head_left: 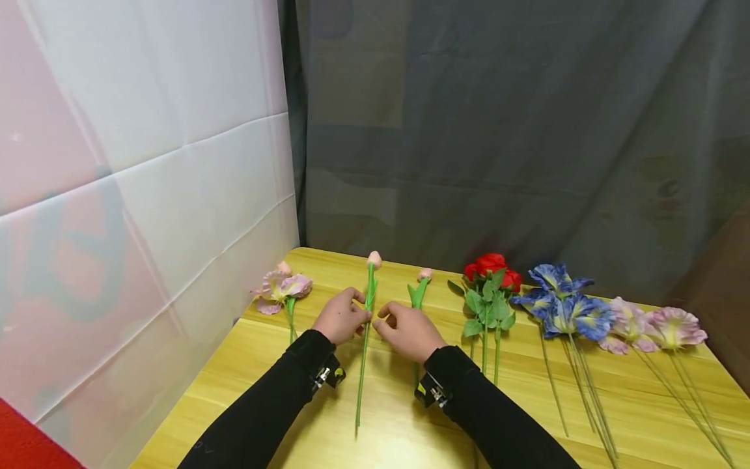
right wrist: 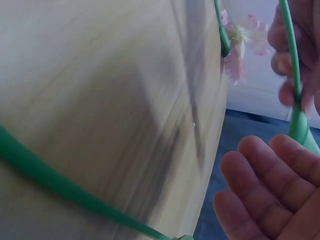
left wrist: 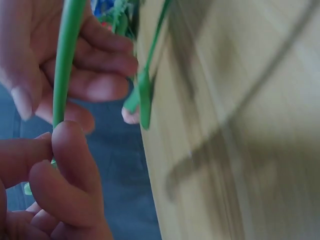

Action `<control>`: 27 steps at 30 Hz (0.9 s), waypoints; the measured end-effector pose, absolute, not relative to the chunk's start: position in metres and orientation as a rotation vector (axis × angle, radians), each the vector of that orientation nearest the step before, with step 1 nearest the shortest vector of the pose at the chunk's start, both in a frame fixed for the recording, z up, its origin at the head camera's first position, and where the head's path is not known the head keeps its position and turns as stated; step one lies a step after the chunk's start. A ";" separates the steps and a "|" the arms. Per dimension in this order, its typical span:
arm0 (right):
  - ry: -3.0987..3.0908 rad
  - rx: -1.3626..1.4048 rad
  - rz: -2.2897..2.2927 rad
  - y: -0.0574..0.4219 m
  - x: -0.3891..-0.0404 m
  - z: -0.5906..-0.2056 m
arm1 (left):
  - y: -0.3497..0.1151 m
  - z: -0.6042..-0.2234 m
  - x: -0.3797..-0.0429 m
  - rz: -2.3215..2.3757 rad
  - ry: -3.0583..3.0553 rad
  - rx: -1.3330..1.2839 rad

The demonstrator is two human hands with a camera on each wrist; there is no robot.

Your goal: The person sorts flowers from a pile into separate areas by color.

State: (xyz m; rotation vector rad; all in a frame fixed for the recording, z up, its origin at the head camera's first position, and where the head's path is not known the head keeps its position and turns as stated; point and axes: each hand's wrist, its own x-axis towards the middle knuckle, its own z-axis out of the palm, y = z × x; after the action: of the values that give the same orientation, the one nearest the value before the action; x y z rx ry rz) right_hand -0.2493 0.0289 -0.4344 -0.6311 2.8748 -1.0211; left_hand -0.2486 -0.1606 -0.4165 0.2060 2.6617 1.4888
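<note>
Between thumb and fingers, my left hand [head_left: 342, 317] pinches the green stem of a pink tulip [head_left: 374, 260], held above the table with its bud pointing away from me. My right hand [head_left: 410, 331] is just right of that stem, fingers loosely bent and holding nothing. In the left wrist view the pinched stem [left wrist: 65, 60] runs up past the right hand's fingers [left wrist: 100, 60]. A second pink tulip [head_left: 424, 275] lies on the table beyond the right hand. In the right wrist view, the left hand [right wrist: 295, 55] grips the stem near its leaf.
On the wooden table [head_left: 234, 391], a pale purple flower [head_left: 281, 290] and a pink bud lie at the left. Rightward lie red roses [head_left: 491, 267], blue irises [head_left: 562, 306] and pink-purple flowers [head_left: 674, 326]. A white curtain [head_left: 205, 163] borders the left, a grey one [head_left: 469, 130] the back.
</note>
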 end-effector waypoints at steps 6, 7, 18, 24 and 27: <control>2.905 -0.631 -0.979 0.031 -0.247 -0.433 | -0.146 -0.414 -0.251 1.551 2.593 0.225; 2.914 -0.630 -0.973 0.032 -0.247 -0.433 | -0.144 -0.414 -0.252 1.555 2.590 0.231; 2.954 -0.621 -0.950 0.041 -0.247 -0.433 | -0.127 -0.419 -0.255 1.533 2.597 0.280; 2.980 -0.599 -0.915 0.044 -0.249 -0.434 | -0.121 -0.418 -0.254 1.498 2.615 0.313; 2.993 -0.563 -0.904 0.047 -0.251 -0.432 | -0.120 -0.417 -0.254 1.456 2.644 0.343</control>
State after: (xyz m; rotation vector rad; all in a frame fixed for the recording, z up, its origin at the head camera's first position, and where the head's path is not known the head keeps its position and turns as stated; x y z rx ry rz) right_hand -0.2506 0.0473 -0.4317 -0.5626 2.9934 -0.9041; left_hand -0.2541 -0.1196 -0.4174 0.3435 2.6441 1.4559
